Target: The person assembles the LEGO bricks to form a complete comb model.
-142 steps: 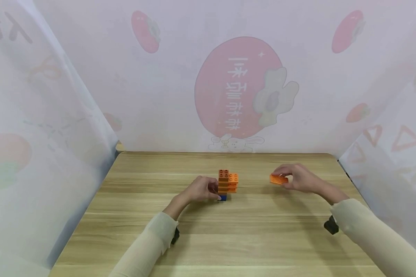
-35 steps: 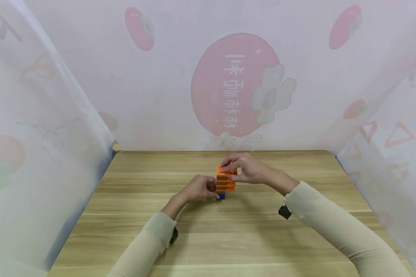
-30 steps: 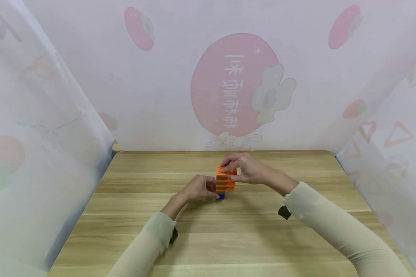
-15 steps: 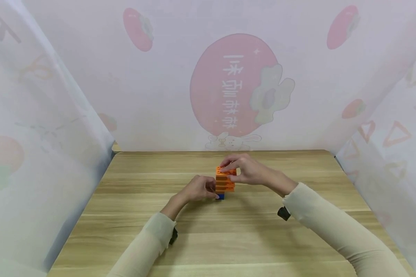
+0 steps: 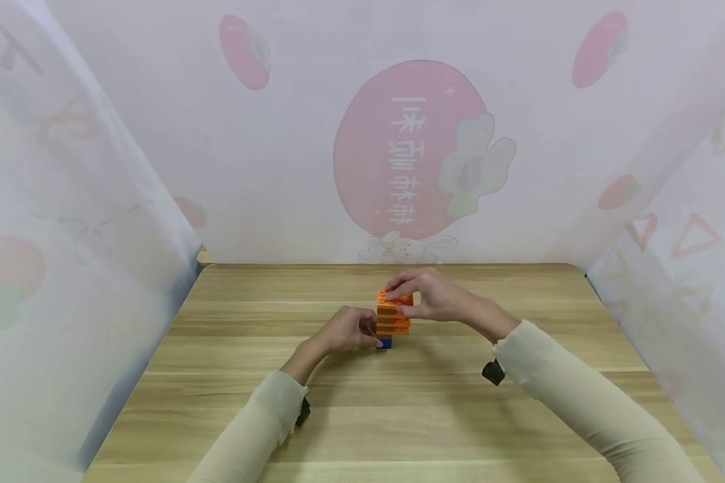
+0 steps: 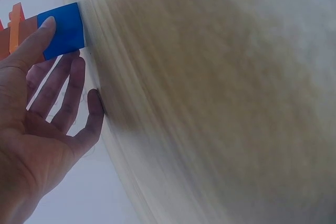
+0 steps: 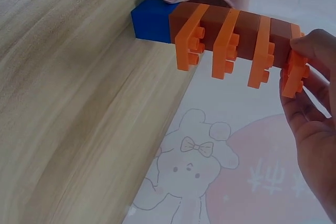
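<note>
A tower of toy building bricks stands upright on the table. Its base is a blue brick (image 7: pixel 153 22), and above it brown bricks (image 7: pixel 247 27) alternate with thin orange plates (image 7: pixel 224 45) that jut out to one side. My left hand (image 5: pixel 346 329) pinches the base, thumb on the blue brick (image 6: pixel 63 27) in the left wrist view; some of its fingertips are hidden behind the brick. At the top, my right hand (image 5: pixel 430 295) pinches the uppermost orange plate (image 7: pixel 295 69) between thumb and fingers. That plate sits on the highest brown brick.
The tower stands on a wood-grain table (image 5: pixel 362 429). A pale printed curtain (image 5: pixel 266 168) rises behind the table's back edge, with more curtain on the left and right sides. Each sleeve has a dark device (image 5: pixel 493 371) at the wrist.
My right hand has carried an orange plate from the right onto the tower's top, then stayed nearly still there. The left hand has kept its place at the base.
</note>
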A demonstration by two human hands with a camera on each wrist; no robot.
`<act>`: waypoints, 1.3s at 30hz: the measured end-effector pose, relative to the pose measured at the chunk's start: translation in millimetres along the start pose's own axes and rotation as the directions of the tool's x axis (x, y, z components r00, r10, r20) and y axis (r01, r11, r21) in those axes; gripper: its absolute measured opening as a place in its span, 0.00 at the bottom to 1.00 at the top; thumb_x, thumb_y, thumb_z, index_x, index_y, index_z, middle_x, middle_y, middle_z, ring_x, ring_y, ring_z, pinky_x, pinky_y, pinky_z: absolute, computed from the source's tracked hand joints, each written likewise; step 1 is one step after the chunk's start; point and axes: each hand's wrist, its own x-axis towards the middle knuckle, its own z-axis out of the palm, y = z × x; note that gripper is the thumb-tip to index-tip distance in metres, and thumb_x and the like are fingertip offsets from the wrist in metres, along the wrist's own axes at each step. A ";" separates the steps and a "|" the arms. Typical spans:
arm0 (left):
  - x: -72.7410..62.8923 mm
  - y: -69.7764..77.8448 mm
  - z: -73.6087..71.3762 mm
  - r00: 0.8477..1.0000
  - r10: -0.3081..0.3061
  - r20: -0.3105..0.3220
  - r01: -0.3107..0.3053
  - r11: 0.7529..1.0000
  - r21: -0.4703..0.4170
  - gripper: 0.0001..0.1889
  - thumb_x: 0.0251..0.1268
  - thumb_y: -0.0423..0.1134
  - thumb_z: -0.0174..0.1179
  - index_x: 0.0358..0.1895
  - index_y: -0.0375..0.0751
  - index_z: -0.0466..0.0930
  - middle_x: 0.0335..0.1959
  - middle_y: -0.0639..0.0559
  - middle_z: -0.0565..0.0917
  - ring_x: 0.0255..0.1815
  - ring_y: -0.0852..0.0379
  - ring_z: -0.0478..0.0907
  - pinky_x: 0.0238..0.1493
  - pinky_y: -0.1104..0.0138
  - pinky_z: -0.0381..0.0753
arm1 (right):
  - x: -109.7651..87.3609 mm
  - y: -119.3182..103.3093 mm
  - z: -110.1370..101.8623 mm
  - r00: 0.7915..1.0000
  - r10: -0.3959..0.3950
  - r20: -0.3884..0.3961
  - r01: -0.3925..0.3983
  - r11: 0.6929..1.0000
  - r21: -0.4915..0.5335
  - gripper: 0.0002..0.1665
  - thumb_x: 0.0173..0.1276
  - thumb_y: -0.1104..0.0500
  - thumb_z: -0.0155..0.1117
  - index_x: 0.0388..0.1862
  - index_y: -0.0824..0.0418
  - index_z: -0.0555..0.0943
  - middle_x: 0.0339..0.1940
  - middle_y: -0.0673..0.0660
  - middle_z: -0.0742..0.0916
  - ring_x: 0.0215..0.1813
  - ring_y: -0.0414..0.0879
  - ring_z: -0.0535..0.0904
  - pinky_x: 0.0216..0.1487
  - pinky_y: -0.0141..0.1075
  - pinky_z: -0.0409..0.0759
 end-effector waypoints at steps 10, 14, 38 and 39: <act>-1.2 1.8 -0.4 1.000 0.030 -0.006 -0.030 0.999 0.010 0.13 0.61 0.36 0.79 0.46 0.43 0.88 0.40 0.54 0.92 0.40 0.63 0.88 0.46 0.68 0.87 | -5.1 1.7 0.1 1.000 0.014 -0.003 -0.014 1.000 0.007 0.20 0.65 0.66 0.78 0.57 0.64 0.89 0.57 0.59 0.90 0.58 0.52 0.87 0.59 0.46 0.86; -2.0 2.0 0.2 0.999 0.038 -0.010 -0.038 0.999 0.011 0.14 0.61 0.37 0.79 0.47 0.42 0.88 0.41 0.53 0.92 0.40 0.62 0.88 0.47 0.67 0.87 | -10.6 2.2 1.4 0.998 0.048 -0.029 -0.047 0.999 0.018 0.28 0.65 0.62 0.80 0.64 0.65 0.85 0.63 0.61 0.88 0.64 0.55 0.85 0.65 0.51 0.83; -11.4 24.7 -13.1 0.951 0.128 -0.281 -0.205 0.943 -0.263 0.25 0.65 0.38 0.77 0.63 0.41 0.81 0.54 0.49 0.89 0.55 0.50 0.86 0.57 0.50 0.87 | -54.9 13.1 44.1 0.937 0.183 -0.298 -0.073 0.936 0.345 0.38 0.58 0.79 0.77 0.69 0.75 0.77 0.62 0.72 0.85 0.56 0.66 0.86 0.47 0.53 0.90; -11.6 25.4 -12.8 0.948 0.130 -0.290 -0.212 0.939 -0.270 0.24 0.65 0.37 0.77 0.63 0.41 0.82 0.54 0.48 0.89 0.55 0.50 0.86 0.56 0.50 0.87 | -55.3 12.6 45.3 0.934 0.186 -0.305 -0.071 0.934 0.351 0.37 0.58 0.79 0.77 0.68 0.75 0.78 0.61 0.72 0.85 0.56 0.66 0.86 0.47 0.52 0.90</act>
